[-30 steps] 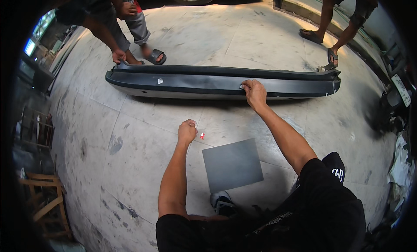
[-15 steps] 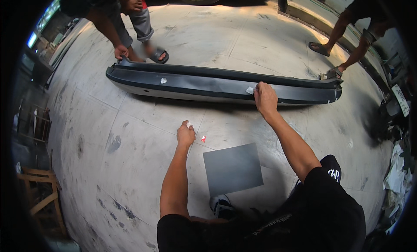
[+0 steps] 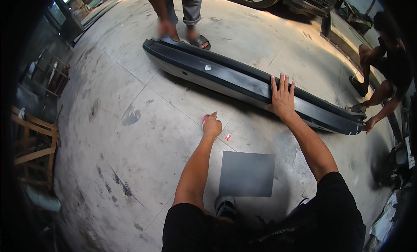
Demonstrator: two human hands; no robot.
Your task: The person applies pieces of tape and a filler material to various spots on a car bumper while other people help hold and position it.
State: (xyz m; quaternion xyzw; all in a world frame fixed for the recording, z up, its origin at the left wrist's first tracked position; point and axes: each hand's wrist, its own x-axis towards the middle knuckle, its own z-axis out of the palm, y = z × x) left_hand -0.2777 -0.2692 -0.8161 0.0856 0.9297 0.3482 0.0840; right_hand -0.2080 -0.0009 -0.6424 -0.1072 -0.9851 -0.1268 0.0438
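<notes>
Leave undisturbed the grey sheet (image 3: 247, 174), nearer than the left grip (image 3: 212, 124), and the red-and-white scrap (image 3: 228, 137) just right of that grip. Note its curl round a partly hidden reddish thing (image 3: 204, 119). Beyond, best to press evenly with the right grip (image 3: 283, 99), spread wide, apparently empty, flat on the bumper (image 3: 246, 83) directly beneath.

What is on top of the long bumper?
A small whitish patch is on the bumper, and the right hand is spread over its surface. Whatever this hand covers cannot be seen.

The head-worn fisheye looks down over both hands (image 3: 283, 101).
</notes>
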